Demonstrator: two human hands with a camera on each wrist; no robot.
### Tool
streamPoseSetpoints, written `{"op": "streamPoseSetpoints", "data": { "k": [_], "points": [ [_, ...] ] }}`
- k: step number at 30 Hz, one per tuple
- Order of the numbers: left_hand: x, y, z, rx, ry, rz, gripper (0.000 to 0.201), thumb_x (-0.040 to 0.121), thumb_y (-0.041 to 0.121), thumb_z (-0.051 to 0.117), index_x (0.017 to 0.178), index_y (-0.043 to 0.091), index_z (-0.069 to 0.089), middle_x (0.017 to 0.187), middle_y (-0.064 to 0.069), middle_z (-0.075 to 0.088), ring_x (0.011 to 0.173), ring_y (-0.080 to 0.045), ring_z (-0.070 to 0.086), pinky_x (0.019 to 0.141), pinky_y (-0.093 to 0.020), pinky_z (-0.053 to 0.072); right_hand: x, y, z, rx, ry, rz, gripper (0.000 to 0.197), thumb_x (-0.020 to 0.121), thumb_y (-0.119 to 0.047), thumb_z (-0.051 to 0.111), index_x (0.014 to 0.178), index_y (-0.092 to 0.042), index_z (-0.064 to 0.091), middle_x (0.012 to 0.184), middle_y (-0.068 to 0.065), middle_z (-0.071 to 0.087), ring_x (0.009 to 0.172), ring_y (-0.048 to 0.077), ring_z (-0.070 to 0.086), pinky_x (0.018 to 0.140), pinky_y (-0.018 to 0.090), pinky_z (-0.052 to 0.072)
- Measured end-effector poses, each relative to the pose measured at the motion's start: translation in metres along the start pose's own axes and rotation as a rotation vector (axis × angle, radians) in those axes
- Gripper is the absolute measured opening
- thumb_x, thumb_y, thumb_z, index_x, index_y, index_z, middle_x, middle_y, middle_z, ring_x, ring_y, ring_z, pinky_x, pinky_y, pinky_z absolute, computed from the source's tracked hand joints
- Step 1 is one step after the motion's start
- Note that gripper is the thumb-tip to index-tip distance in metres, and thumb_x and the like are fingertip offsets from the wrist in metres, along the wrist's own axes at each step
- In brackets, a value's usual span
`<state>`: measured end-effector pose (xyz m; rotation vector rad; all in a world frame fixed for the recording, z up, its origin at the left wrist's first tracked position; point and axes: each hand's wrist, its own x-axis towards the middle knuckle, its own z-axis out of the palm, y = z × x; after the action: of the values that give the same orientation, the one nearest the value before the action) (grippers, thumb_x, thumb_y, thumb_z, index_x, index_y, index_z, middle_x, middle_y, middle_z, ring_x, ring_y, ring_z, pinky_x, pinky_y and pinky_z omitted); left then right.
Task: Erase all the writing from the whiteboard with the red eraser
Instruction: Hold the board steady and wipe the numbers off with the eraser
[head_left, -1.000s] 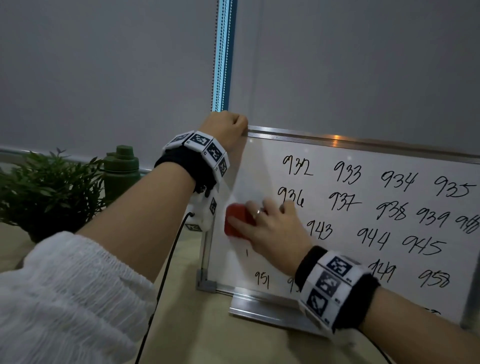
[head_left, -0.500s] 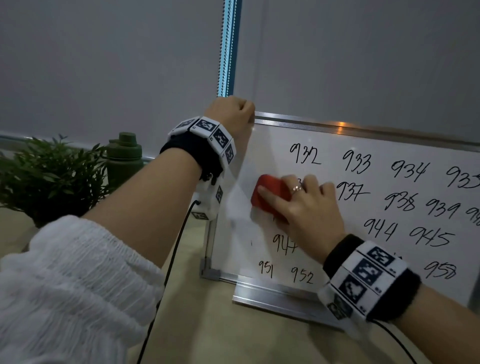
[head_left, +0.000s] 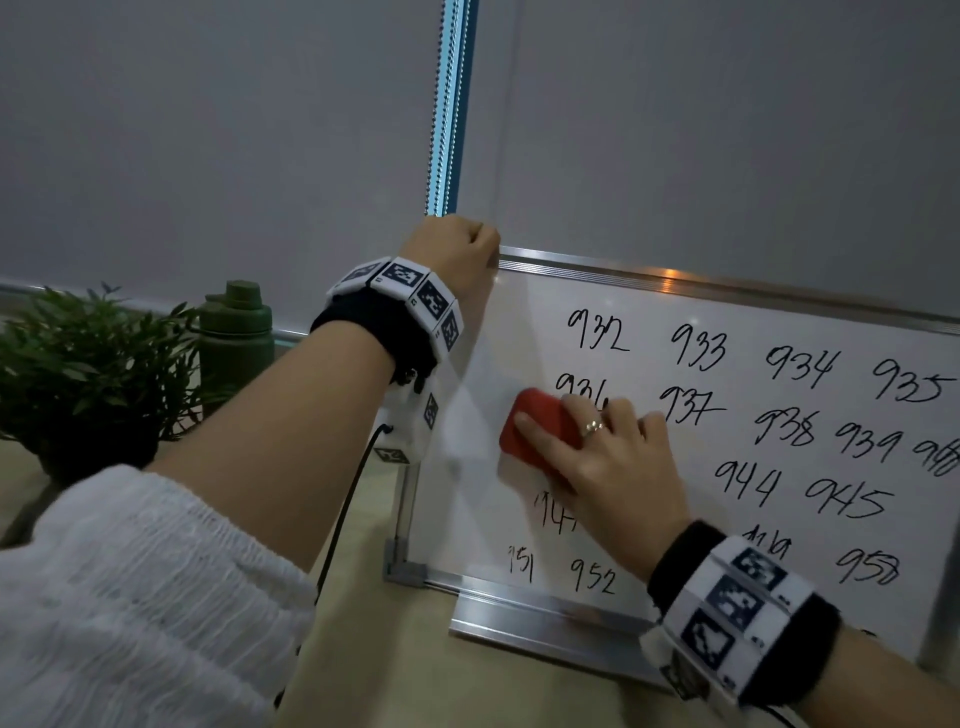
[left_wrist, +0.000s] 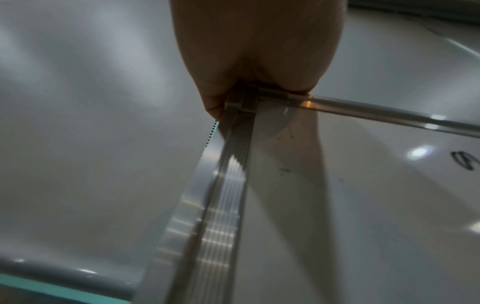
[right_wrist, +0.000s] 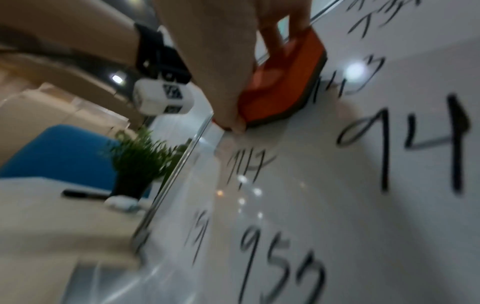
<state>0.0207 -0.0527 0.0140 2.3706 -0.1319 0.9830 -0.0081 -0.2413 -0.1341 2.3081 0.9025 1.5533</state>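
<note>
Red eraser (head_left: 540, 428) under right-hand (head_left: 613, 467) grip.

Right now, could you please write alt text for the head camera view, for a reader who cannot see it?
The right hand presses a red eraser against a whiteboard covered in handwritten black numbers, while the left hand grips the board's top left corner. A green plant and a dark green bottle stand to the left.

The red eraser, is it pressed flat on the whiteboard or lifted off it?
Pressed flat: the red eraser lies with its dark felt edge on the whiteboard, gripped by the right hand.
</note>
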Motion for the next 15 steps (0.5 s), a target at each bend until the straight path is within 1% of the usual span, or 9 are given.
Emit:
{"op": "streamPoseSetpoints", "data": {
  "k": [2,4,6,7,8,11,12,13,15],
  "points": [
    [0.001,-0.001,0.001,0.000,0.010,-0.002,0.047,0.093,0.022,0.037,0.046,0.019,0.036,0.051,-0.001,0.036,0.047,-0.011,0.031,0.046,-0.023,0.023,-0.019,-0.012,0.007,0.012,-0.045,-0.147,0.059,0.054,-0.025,0.079,0.112,-0.030,0.064,0.099,0.007,0.064,0.079,0.024,0.038,0.065,0.035,0.030],
    [0.001,-0.002,0.003,0.004,0.017,-0.002,0.046,0.093,0.022,0.037,0.047,0.019,0.036,0.051,-0.001,0.035,0.047,-0.011,0.030,0.045,-0.023,0.023,-0.036,-0.020,0.009,-0.015,-0.128,-0.337,0.052,0.059,-0.028,0.073,0.110,-0.033,0.064,0.099,0.003,0.065,0.081,0.023,0.038,0.064,0.033,0.035],
    [0.003,-0.002,0.004,0.012,0.024,0.000,0.045,0.092,0.023,0.038,0.047,0.019,0.039,0.051,0.000,0.036,0.047,-0.011,0.030,0.045,-0.023,0.023,-0.032,-0.010,0.006,-0.023,-0.116,-0.361,0.042,0.070,-0.026,0.058,0.111,-0.035,0.063,0.099,0.003,0.065,0.081,0.022,0.038,0.063,0.033,0.037],
    [0.004,-0.003,0.005,0.013,0.027,-0.003,0.044,0.091,0.024,0.038,0.047,0.019,0.041,0.051,0.000,0.036,0.047,-0.011,0.031,0.046,-0.022,0.024,-0.022,-0.002,0.003,-0.031,-0.075,-0.316,0.041,0.074,-0.024,0.051,0.112,-0.035,0.062,0.100,0.005,0.064,0.080,0.024,0.040,0.063,0.033,0.036],
    [0.005,-0.004,0.006,0.011,0.029,-0.004,0.044,0.091,0.024,0.038,0.048,0.019,0.043,0.051,0.000,0.037,0.047,-0.011,0.032,0.046,-0.022,0.024,-0.007,0.008,-0.002,-0.047,-0.019,-0.238,0.041,0.076,-0.022,0.050,0.113,-0.032,0.062,0.098,0.008,0.064,0.078,0.025,0.043,0.062,0.034,0.036],
    [0.007,-0.004,0.008,0.013,0.026,-0.007,0.037,0.091,0.025,0.038,0.057,0.017,0.053,0.052,0.001,0.039,0.048,-0.010,0.034,0.046,-0.022,0.026,0.038,0.044,-0.019,-0.075,0.083,0.106,0.042,0.074,-0.029,0.071,0.115,-0.022,0.064,0.096,0.018,0.062,0.075,0.033,0.053,0.063,0.039,0.040],
    [0.007,-0.004,0.008,0.008,0.023,-0.009,0.036,0.091,0.025,0.038,0.059,0.017,0.054,0.052,0.001,0.040,0.048,-0.010,0.034,0.046,-0.022,0.026,0.047,0.050,-0.024,-0.074,0.095,0.199,0.044,0.075,-0.033,0.071,0.116,-0.020,0.063,0.097,0.020,0.062,0.076,0.034,0.053,0.064,0.040,0.040],
    [0.007,-0.005,0.008,0.005,0.027,-0.010,0.037,0.091,0.024,0.038,0.057,0.017,0.052,0.052,0.001,0.040,0.048,-0.010,0.034,0.046,-0.022,0.026,0.049,0.051,-0.026,-0.074,0.102,0.250,0.044,0.075,-0.035,0.069,0.117,-0.020,0.063,0.098,0.020,0.061,0.077,0.035,0.053,0.064,0.040,0.040],
    [0.008,-0.005,0.009,0.008,0.045,-0.010,0.043,0.090,0.023,0.039,0.048,0.017,0.043,0.050,-0.001,0.037,0.047,-0.011,0.032,0.046,-0.022,0.025,0.038,0.041,-0.021,-0.072,0.101,0.182,0.047,0.073,-0.036,0.070,0.117,-0.019,0.063,0.098,0.019,0.062,0.076,0.033,0.053,0.064,0.039,0.041]
  ]
}}
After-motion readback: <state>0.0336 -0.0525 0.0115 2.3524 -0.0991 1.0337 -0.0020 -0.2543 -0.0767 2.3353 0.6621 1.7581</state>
